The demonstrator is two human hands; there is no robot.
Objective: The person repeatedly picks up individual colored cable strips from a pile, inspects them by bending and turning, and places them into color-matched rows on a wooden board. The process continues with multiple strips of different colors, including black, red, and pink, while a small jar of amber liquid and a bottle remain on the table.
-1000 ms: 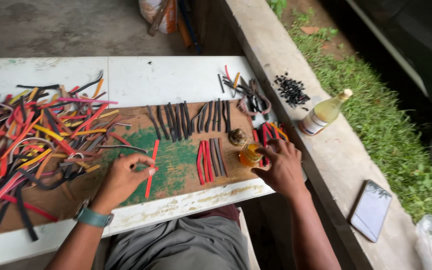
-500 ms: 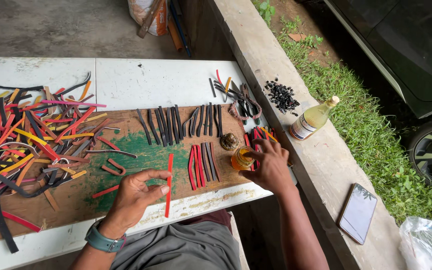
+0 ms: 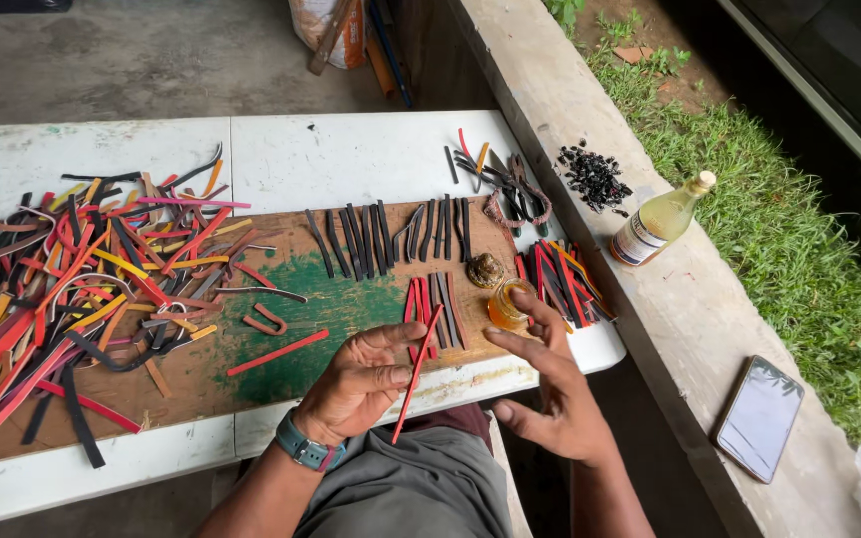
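Cut off at the picture's left edge: a big tangled heap of coloured strips [image 3: 62,289], too many and too overlapped to count. Half hidden behind the right hand's fingertips: one small amber jar [image 3: 506,307], lid state hard to make out. Just beyond the jar, one brownish round lump [image 3: 485,269], kind unclear. Pinched between thumb and fingers of the left hand [image 3: 356,384], one thin red strip [image 3: 416,374], slanting from near the lap up toward the short row of red and dark strips [image 3: 432,304] just ahead of both hands; upper tip over that row, touching or not cannot be told. Right hand [image 3: 550,389] loosely spread, palm turned inward, holding nothing, just right of the red strip, fingertips at the jar. On the left wrist, one teal watch [image 3: 303,448]. Left of the left hand, one loose red strip [image 3: 277,352] flat on the wooden board [image 3: 301,299], board resting on the white desk [image 3: 351,149]. Farther ahead, a row of roughly a dozen dark strips [image 3: 391,229]. Far right of the right hand, on the concrete ledge [image 3: 690,289]: one bottle [image 3: 662,219] of yellowish liquid, one phone [image 3: 757,418], one pile of small black bits [image 3: 595,179].
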